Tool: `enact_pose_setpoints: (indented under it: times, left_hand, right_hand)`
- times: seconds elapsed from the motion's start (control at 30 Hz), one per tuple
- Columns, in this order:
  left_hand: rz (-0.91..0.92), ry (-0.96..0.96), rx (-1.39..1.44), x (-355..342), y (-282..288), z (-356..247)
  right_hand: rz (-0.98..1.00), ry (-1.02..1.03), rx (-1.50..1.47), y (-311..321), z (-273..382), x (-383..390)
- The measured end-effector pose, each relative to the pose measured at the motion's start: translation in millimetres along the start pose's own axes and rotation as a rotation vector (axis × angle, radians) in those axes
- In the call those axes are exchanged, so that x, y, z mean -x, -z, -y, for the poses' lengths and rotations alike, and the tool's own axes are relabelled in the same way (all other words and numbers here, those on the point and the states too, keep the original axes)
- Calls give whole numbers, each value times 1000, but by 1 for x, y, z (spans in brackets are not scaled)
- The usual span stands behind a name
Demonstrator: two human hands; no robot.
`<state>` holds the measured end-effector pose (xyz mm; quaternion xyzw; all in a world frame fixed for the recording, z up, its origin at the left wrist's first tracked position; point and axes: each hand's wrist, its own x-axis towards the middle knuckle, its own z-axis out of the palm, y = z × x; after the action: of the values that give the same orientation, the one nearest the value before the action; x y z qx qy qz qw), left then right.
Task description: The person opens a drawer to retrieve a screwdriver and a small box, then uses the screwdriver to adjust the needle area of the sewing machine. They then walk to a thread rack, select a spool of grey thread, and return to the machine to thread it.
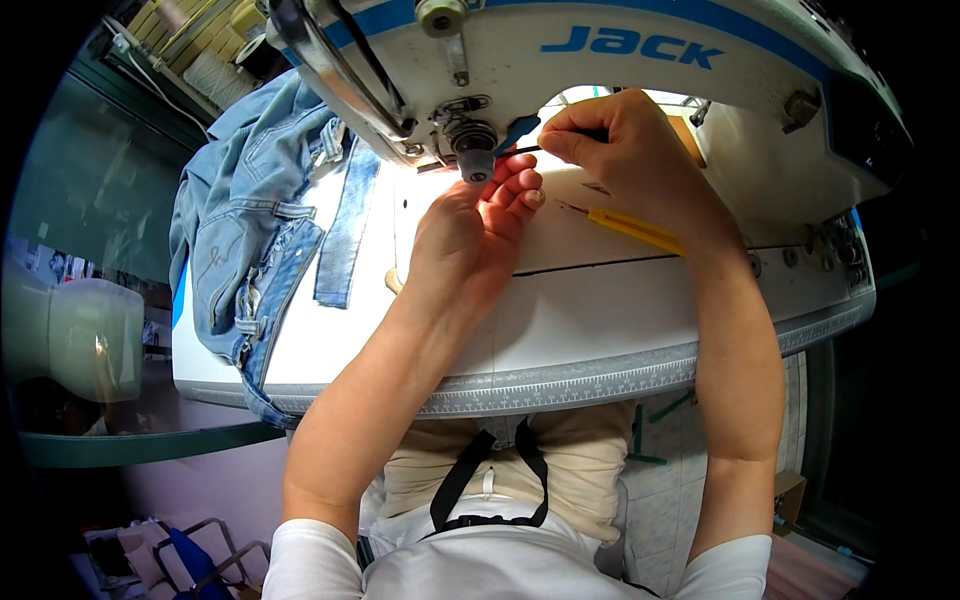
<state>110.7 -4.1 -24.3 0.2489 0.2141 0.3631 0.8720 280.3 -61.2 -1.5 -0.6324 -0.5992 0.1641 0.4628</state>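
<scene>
My right hand (625, 140) pinches a slim dark tool that looks like a small screwdriver (520, 152). Its thin shaft points left at the needle area of the sewing machine (620, 85). Palm up, my left hand (480, 215) is just below and beside the machine's round tension dial (478, 165), with its fingers curled together. The machine head hides the tips of some of them, and I cannot make out what they hold. A yellow-handled seam ripper (635, 230) lies on the white machine bed, under my right wrist.
Blue jeans (250, 200) are heaped on the table's left side and hang over its front edge. A loose denim strip (348, 225) lies beside them. A ruler strip (560, 378) runs along the front edge. Thread cones (215, 80) stand at the back left.
</scene>
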Motion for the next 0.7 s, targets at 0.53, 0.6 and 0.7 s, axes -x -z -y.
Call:
enact_pose_setpoints:
  times: [0.53,0.6,0.7]
  left_hand:
    - [23,-18,21,-3,6,4]
    - [11,-25,23,-3,5,5]
    - [-22,-41,10,0,1,5]
  right_hand:
    - [76,25,-94,-2,-11,-6]
    - [101,-15,-65,0,-8,-5]
    - [135,-59,-22,2,-3,-6]
